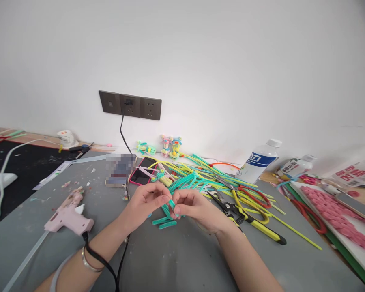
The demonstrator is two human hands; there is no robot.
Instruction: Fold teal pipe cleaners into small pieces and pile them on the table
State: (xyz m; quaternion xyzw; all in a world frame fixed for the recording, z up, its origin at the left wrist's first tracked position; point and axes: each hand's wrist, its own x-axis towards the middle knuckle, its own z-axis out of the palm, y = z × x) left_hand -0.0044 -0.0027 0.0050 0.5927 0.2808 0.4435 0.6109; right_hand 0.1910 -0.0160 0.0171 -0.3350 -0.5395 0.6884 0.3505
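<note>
Between my two hands is a short piece of teal pipe cleaner (172, 204). My left hand (150, 202) pinches it from the left, thumb against fingers. From the right, the thumb and fingers of my right hand (193, 207) close on the same piece. Just below lie several folded teal pipe cleaners (167, 224) on the grey table mat (158, 259). Behind my hands, more bent teal pipe cleaners (187, 180) spread over a heap of yellow-green stems (261, 211). My fingers hide part of the held piece.
A pink glue gun (69, 219) with a black cord lies left. Yellow-handled pliers (249, 221) and red-handled scissors (255, 194) lie right. A bottle (258, 162) stands behind them. Small pipe-cleaner figures (171, 147) sit by the wall, near a phone (141, 174). Pink braided material (337, 217) is far right.
</note>
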